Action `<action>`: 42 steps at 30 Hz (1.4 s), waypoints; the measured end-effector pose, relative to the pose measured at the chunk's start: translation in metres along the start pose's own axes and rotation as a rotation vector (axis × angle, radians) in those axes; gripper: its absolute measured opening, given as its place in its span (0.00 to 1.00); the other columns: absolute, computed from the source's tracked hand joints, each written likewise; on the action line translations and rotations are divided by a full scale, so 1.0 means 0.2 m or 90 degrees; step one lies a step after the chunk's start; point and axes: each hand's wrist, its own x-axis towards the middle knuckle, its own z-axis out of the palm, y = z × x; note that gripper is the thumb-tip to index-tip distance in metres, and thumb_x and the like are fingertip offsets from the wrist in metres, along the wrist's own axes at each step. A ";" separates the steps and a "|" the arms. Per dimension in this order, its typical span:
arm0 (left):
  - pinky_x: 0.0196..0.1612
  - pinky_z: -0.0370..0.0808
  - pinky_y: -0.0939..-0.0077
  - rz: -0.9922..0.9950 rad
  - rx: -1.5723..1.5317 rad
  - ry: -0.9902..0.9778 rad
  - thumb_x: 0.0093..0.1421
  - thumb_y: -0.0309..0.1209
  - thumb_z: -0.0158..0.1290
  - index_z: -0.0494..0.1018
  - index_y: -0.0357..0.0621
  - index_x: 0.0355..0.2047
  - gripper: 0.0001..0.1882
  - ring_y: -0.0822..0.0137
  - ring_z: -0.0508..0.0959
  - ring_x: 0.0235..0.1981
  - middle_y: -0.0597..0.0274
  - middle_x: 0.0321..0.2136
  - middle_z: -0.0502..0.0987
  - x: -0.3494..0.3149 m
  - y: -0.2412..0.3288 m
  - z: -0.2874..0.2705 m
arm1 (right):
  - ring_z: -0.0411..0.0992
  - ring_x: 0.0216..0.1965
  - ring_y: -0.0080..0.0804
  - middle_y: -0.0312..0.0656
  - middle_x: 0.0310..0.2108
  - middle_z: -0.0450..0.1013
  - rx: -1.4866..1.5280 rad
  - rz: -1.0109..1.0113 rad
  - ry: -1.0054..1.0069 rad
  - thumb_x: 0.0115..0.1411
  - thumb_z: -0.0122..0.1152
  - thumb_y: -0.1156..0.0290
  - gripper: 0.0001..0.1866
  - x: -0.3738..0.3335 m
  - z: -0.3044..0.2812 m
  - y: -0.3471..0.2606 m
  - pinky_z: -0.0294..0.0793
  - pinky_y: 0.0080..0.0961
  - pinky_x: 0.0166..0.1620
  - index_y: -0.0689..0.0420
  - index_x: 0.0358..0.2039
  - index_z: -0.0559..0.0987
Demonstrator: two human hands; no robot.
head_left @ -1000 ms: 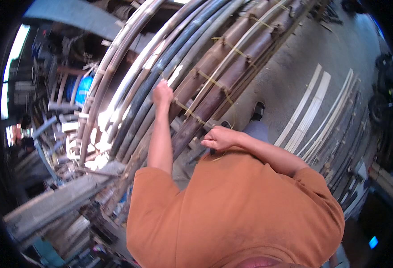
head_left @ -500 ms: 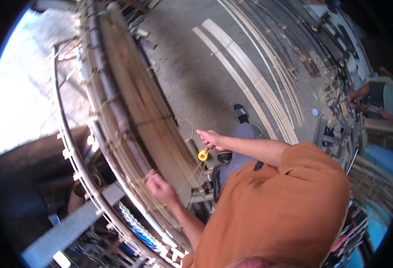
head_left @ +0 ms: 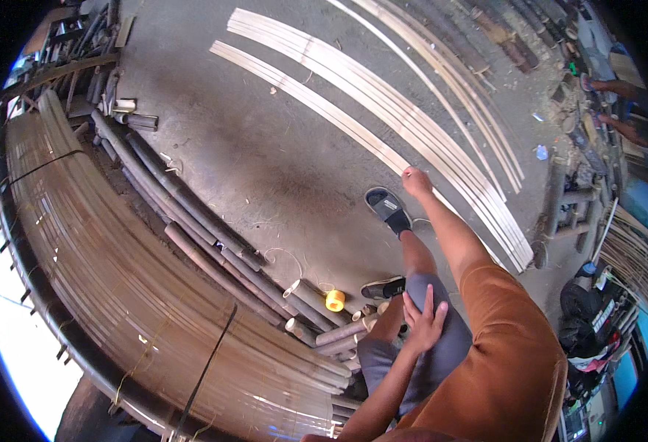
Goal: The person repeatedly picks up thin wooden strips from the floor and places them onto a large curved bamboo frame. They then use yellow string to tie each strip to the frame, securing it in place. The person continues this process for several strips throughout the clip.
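My right hand [head_left: 417, 183] reaches down to the floor, its fingers closed on a long, pale, flat bamboo strip [head_left: 316, 103]. The strip lies on the ground and runs out to both sides of the hand. My left hand [head_left: 425, 322] rests on my thigh, over the grey shorts, fingers spread and holding nothing. Near my feet, a yellow spool of twine [head_left: 335, 300] stands beside the cut ends of some poles, with loose twine [head_left: 283, 254] curling on the floor.
A bundle of pale strips [head_left: 383, 88] lies beyond the held one. To the left, a long stack of slats [head_left: 117, 243] is tied with dark bands, next to dark poles [head_left: 184, 199]. Another person's legs [head_left: 618, 92] show at the far right.
My right hand has let go of the yellow spool and moved to the bamboo strip. My left hand has left the tied slats for my thigh. The view has swung toward the floor.
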 end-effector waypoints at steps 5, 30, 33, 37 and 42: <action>0.67 0.37 0.42 0.062 0.030 0.048 0.64 0.62 0.40 0.41 0.67 0.71 0.40 0.26 0.32 0.66 0.21 0.64 0.23 0.09 -0.03 -0.01 | 0.73 0.49 0.49 0.46 0.47 0.75 -0.185 -0.040 0.062 0.58 0.58 0.60 0.19 0.42 0.38 0.25 0.70 0.45 0.52 0.49 0.50 0.74; 0.65 0.58 0.61 0.267 -0.134 0.626 0.68 0.44 0.45 0.56 0.30 0.63 0.33 0.45 0.63 0.63 0.35 0.60 0.62 -0.78 0.41 -1.06 | 0.74 0.28 0.58 0.57 0.28 0.71 0.373 -0.881 0.148 0.68 0.46 0.73 0.10 -1.85 -1.61 -2.64 0.71 0.41 0.27 0.64 0.45 0.68; 0.64 0.60 0.62 0.359 -0.171 0.795 0.69 0.40 0.43 0.57 0.31 0.63 0.29 0.48 0.65 0.61 0.37 0.59 0.64 -1.17 0.56 -1.42 | 0.75 0.28 0.48 0.52 0.32 0.73 0.472 -0.934 -0.015 0.70 0.43 0.68 0.12 -2.34 -1.66 -3.06 0.71 0.38 0.27 0.60 0.49 0.67; 0.56 0.68 0.66 0.407 -0.314 0.910 0.71 0.38 0.41 0.60 0.35 0.62 0.25 0.55 0.74 0.52 0.43 0.49 0.74 -1.63 0.57 -1.59 | 0.68 0.23 0.23 0.36 0.29 0.68 0.624 -0.888 -0.444 0.72 0.40 0.63 0.12 -2.91 -1.52 -3.34 0.70 0.26 0.23 0.53 0.51 0.64; 0.35 0.74 0.67 0.105 -0.465 0.997 0.70 0.40 0.41 0.72 0.40 0.46 0.17 0.64 0.79 0.29 0.57 0.22 0.75 -2.16 0.35 -1.50 | 0.63 0.20 0.18 0.33 0.25 0.63 0.648 -0.641 -0.794 0.72 0.39 0.65 0.09 -3.33 -1.21 -3.49 0.68 0.18 0.22 0.49 0.50 0.61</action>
